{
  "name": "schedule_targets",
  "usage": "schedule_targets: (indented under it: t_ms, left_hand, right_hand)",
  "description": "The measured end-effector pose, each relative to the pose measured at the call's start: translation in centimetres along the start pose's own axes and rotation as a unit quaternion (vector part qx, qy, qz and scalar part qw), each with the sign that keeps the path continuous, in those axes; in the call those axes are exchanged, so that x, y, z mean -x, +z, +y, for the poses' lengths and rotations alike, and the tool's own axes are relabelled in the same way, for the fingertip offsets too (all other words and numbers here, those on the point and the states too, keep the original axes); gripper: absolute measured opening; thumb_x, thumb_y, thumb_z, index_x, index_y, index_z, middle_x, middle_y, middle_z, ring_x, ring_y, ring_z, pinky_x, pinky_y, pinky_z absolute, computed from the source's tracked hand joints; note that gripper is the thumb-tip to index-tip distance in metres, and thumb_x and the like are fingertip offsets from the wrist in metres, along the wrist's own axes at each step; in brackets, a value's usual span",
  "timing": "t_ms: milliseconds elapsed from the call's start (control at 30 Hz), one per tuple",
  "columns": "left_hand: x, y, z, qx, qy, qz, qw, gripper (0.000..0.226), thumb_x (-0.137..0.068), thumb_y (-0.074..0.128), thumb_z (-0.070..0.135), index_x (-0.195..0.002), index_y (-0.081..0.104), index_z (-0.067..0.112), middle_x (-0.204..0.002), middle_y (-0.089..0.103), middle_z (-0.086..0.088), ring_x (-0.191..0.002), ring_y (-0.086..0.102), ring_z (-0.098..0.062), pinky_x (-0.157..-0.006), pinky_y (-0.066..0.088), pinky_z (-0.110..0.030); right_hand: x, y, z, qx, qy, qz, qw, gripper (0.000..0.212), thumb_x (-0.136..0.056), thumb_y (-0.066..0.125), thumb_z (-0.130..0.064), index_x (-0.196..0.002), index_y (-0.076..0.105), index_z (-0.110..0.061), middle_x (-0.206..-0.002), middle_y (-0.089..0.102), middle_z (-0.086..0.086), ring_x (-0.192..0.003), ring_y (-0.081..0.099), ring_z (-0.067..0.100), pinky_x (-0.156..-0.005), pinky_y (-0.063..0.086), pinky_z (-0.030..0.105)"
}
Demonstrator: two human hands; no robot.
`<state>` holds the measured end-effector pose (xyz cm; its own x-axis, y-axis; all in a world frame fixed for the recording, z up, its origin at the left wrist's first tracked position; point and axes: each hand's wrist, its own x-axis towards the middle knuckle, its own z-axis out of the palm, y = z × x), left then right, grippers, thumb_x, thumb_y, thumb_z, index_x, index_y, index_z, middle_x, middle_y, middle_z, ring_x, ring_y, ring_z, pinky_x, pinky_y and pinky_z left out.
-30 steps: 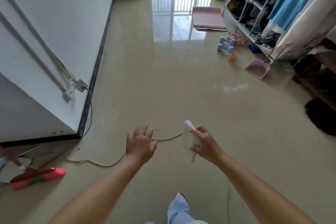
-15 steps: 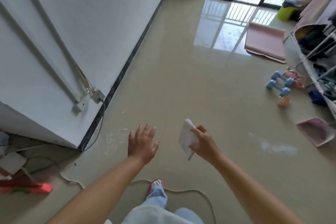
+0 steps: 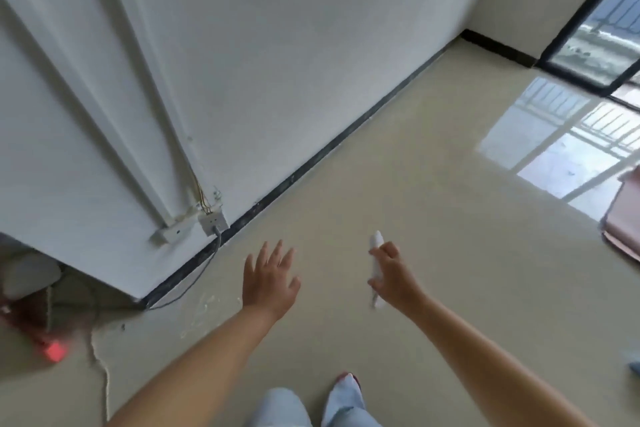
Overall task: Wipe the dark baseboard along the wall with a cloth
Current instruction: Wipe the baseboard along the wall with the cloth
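Our right grip (image 3: 393,276) pinches a white cloth (image 3: 375,265); our left grip (image 3: 268,276) is spread, holding nothing. The baseboard (image 3: 311,159) runs far-left.

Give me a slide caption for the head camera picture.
Right hand holds a white cloth, left hand spread open, both above the floor near the dark baseboard.
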<state>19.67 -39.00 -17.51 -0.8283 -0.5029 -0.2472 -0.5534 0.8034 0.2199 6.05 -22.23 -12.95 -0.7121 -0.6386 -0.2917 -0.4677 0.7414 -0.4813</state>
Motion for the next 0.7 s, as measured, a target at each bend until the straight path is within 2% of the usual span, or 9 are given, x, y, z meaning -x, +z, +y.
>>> schedule_targets:
  t_ms: [133, 333, 533, 700]
  left_hand:
    - [-3.9, -0.7, -0.8, 0.028, -0.103, 0.019, 0.994, 0.054, -0.093, 0.03, 0.043, -0.143, 0.019, 0.025, -0.155, 0.009, 0.001, -0.142, 0.003, -0.02, -0.114, 0.006, -0.043]
    - [-8.3, 1.0, -4.7, 0.061, -0.233, 0.019, 0.97, 0.053, -0.093, 0.03, 0.045, -0.143, 0.017, 0.029, -0.155, 0.007, 0.004, -0.143, 0.001, -0.017, -0.114, 0.007, -0.041]
    - [-13.3, 4.2, -8.9, 0.12, -0.303, 0.012, 0.945, 0.052, -0.094, 0.031, 0.043, -0.143, 0.019, 0.027, -0.155, 0.009, 0.002, -0.143, 0.004, -0.019, -0.113, 0.008, -0.041]
    - [-17.0, 11.6, -12.5, 0.184, -0.386, 0.04, 0.903, 0.051, -0.092, 0.04, 0.039, -0.14, 0.031, 0.023, -0.153, 0.02, -0.001, -0.142, 0.012, -0.022, -0.112, 0.012, -0.041]
  right_hand:
    - [-8.5, -0.6, -1.4, 0.019, -0.072, -0.058, 0.995, 0.051, -0.075, 0.057, 0.01, -0.124, 0.045, 0.008, -0.121, 0.04, 0.024, -0.106, 0.046, 0.029, -0.081, 0.034, 0.026]
    - [-18.5, 2.4, -5.5, 0.05, -0.184, -0.152, 0.97, 0.052, -0.072, 0.057, 0.01, -0.123, 0.045, 0.01, -0.115, 0.042, 0.027, -0.105, 0.046, 0.031, -0.081, 0.034, 0.027]
    - [-26.2, 8.3, -7.0, 0.066, -0.204, -0.236, 0.948, 0.052, -0.071, 0.061, 0.01, -0.121, 0.047, 0.009, -0.117, 0.041, 0.027, -0.106, 0.046, 0.03, -0.083, 0.032, 0.023]
    - [-32.1, 17.6, -5.1, 0.046, -0.196, -0.304, 0.931, 0.056, -0.07, 0.071, 0.003, -0.122, 0.05, 0.004, -0.118, 0.043, 0.022, -0.105, 0.047, 0.028, -0.076, 0.026, 0.008]
